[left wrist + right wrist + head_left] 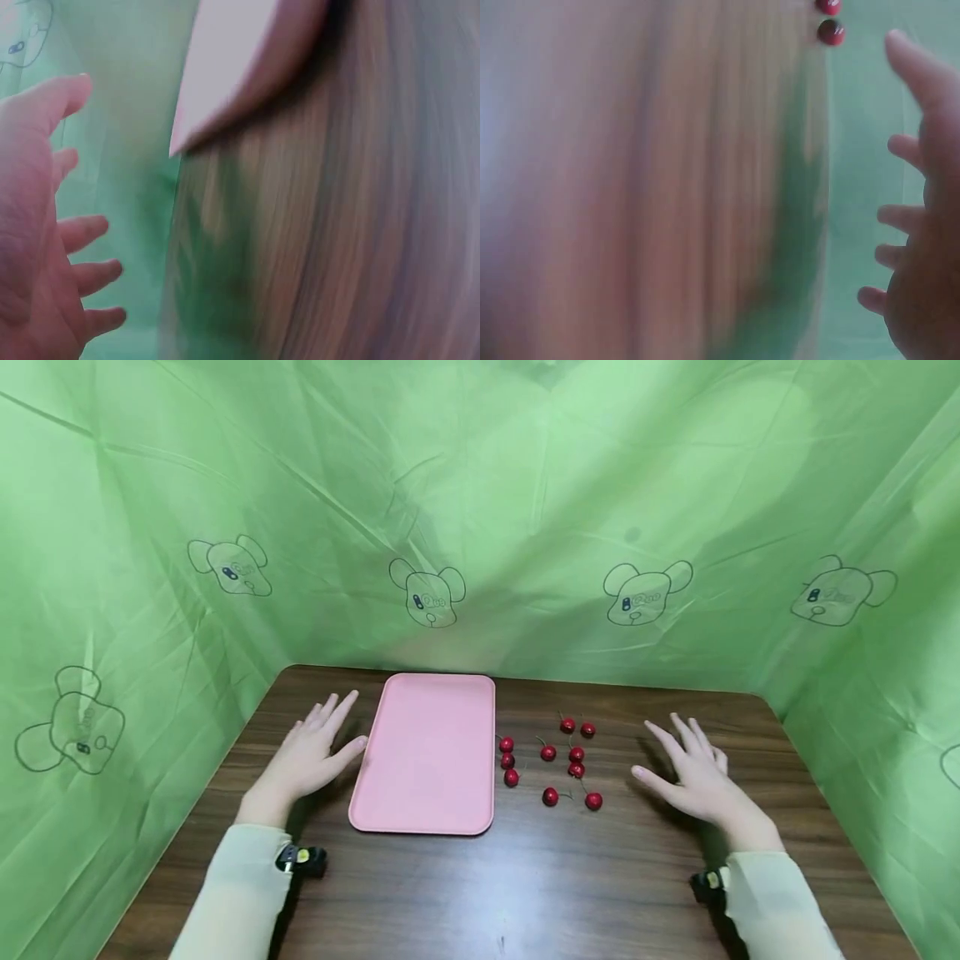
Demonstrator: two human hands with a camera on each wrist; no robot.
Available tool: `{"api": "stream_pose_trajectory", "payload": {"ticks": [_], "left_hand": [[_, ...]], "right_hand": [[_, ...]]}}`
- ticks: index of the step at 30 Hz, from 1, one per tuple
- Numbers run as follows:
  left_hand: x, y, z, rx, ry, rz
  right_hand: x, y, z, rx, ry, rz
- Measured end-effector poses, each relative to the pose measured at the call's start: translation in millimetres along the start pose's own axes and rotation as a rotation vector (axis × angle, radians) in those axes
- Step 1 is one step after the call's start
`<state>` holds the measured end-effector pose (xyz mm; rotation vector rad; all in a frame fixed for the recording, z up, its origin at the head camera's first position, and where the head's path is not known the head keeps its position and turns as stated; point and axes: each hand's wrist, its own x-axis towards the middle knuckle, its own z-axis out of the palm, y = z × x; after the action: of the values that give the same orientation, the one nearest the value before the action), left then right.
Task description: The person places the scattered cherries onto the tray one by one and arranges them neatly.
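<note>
A pink rectangular tray (435, 752) with a low rim lies on the table, left of the middle, with nothing on it. Several dark red cherries (577, 754), some with stems, are scattered to its right. My left hand (303, 760) hovers beside the tray's left edge, fingers spread and holding nothing; its thumb tip overlaps the rim in the head view. Right of the cherries is my right hand (701, 777), also spread and holding nothing. Two cherries (831, 32) show near its thumb in the right wrist view. The tray's corner (217, 75) appears in the left wrist view.
The dark wood-grain table (450, 893) fills the lower part of the head view. Green fabric (510, 510) printed with mouse-like outlines hangs behind it and at both sides. Small black wrist cameras (302, 860) sit at the cuffs of the pale sleeves.
</note>
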<state>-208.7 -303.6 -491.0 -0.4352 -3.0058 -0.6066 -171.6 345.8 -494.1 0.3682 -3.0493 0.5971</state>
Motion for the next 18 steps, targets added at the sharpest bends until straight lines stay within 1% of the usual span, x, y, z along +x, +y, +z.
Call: {"api": "stream_pose_trajectory", "payload": {"ticks": [2,5,9,13,15,18], "left_hand": [[4.9,3.4,9.2,-0.071,0.020,0.001],[8.0,4.3,18.6,-0.171,0.048,-0.019],[6.1,-0.2,24.3,-0.267,0.071,-0.074],[2.2,-4.3,28.5,-0.378,0.106,-0.112],[1.1,-5.2,32.0,-0.452,0.130,-0.109],[0.9,-6.9,38.6,-0.544,0.162,-0.070]], "right_hand": [[9.9,-7,8,0.056,0.002,0.005],[23.0,-15,19,0.132,0.007,0.011],[38.8,-21,31,0.226,0.032,0.007],[51.4,-27,40,0.342,0.091,0.014],[56.3,-30,43,0.411,0.114,0.025],[62.3,-34,48,0.498,0.126,0.037]]}}
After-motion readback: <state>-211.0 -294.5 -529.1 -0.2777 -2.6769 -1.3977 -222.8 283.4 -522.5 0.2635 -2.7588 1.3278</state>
